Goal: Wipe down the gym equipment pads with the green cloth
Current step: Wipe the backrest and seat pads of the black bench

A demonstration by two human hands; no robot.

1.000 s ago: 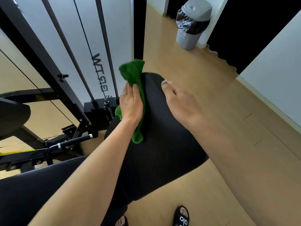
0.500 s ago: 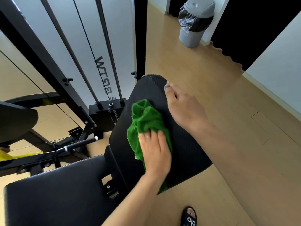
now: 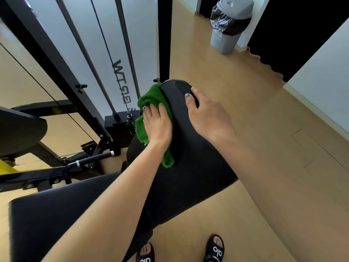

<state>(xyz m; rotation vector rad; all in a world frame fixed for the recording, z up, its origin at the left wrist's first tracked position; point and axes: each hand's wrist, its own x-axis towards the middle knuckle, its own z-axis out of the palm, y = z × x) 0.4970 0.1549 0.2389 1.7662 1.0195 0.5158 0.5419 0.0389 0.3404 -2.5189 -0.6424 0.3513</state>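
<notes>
our left hand (image 3: 157,125) presses flat fingers on the bunched green terry cloth (image 3: 149,99) at the far left edge of the black ribbed vinyl back pad (image 3: 188,148); our right hand (image 3: 207,114) clasps its far right edge. since it is only pressed, we think the cloth may slip off leftward.

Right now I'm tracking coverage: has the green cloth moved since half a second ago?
Yes. The green cloth went from the middle of the backrest pad up to its top left edge, under the left hand.

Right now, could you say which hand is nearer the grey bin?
Right. The right hand holds the pad on its grey bin side; the left hand presses the green cloth opposite.
</notes>
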